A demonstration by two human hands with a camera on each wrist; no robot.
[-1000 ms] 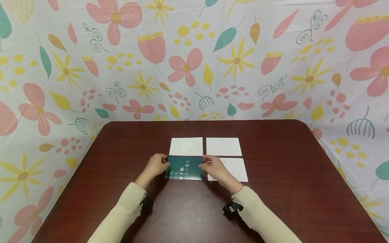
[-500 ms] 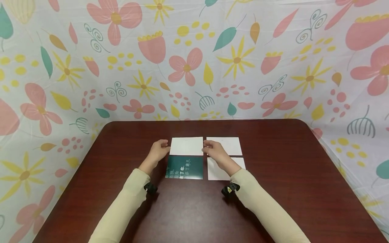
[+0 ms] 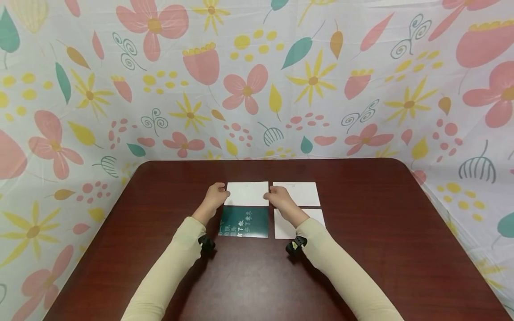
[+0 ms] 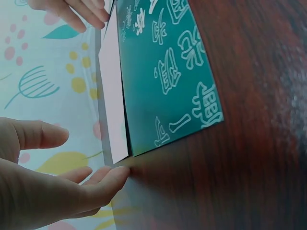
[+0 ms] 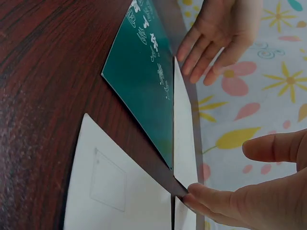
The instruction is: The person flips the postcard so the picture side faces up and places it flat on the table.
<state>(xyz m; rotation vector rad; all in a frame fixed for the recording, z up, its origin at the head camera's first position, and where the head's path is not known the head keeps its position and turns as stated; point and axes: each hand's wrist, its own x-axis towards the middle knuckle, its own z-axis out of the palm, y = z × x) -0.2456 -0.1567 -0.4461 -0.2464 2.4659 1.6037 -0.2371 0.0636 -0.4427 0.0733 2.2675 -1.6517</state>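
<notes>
Four corners of a block are formed by flat cards. The far-left white card [image 3: 246, 194] lies between my two hands. My left hand [image 3: 212, 200] is at its left edge; in the left wrist view the fingertips [image 4: 120, 173] come close to the card's corner, thumb raised apart. At its right edge is my right hand [image 3: 282, 199], whose fingertips [image 5: 194, 191] meet or nearly meet the card's corner, thumb also apart. Nearer the person lies a green card [image 3: 243, 221] with white characters. Two white cards, far right [image 3: 305, 194] and near right [image 3: 284, 229], are partly covered by my right hand and arm.
The cards lie on a dark red-brown wooden table [image 3: 361, 223] with rounded far corners. Behind it hangs a white cloth [image 3: 257, 129] printed with flowers and leaves. A black wrist device [image 3: 206, 244] sits at the left cuff, another [image 3: 296, 246] at the right.
Both hands have left the green card, now lying flat, and moved away from the person to the far-left white card. Over the last half second they drew slightly inward towards its edges.
</notes>
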